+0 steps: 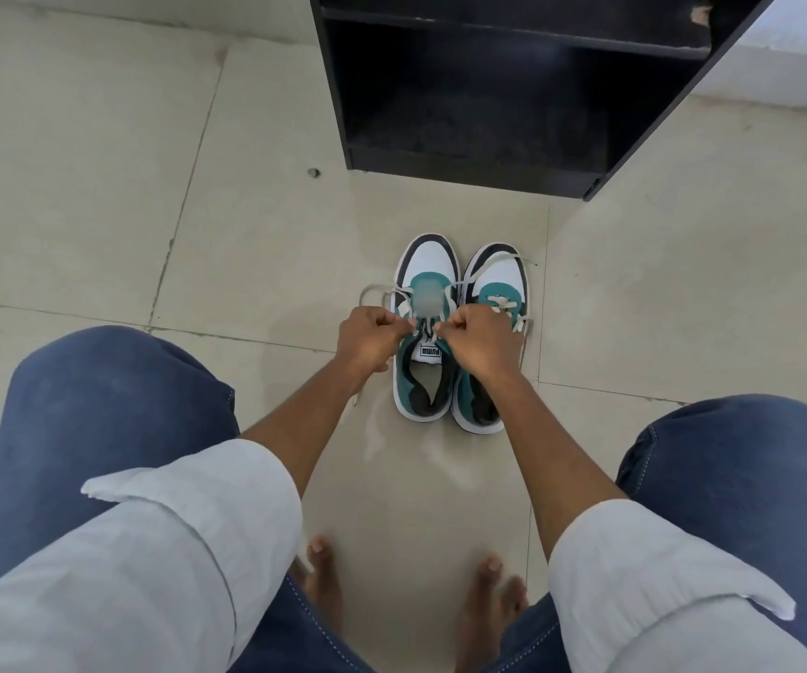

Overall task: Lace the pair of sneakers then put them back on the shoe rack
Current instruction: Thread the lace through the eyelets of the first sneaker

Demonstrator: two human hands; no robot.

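Two teal, white and black sneakers stand side by side on the floor, toes pointing away from me. My left hand [367, 340] and my right hand [477, 342] are both over the left sneaker [428, 264], each fist pinching one end of its white lace [377, 290] near the tongue. A loop of that lace trails out to the left. The right sneaker [501, 274] has its lace threaded through the lower eyelets, with loose ends lying over its toe and right side. My right wrist covers part of its opening.
A black shoe rack [479, 167] with open shelves stands just beyond the sneakers. The floor is pale tile. My knees in blue jeans frame both sides, and my bare feet [324, 575] are below. A small dark speck [314, 173] lies on the tile left of the rack.
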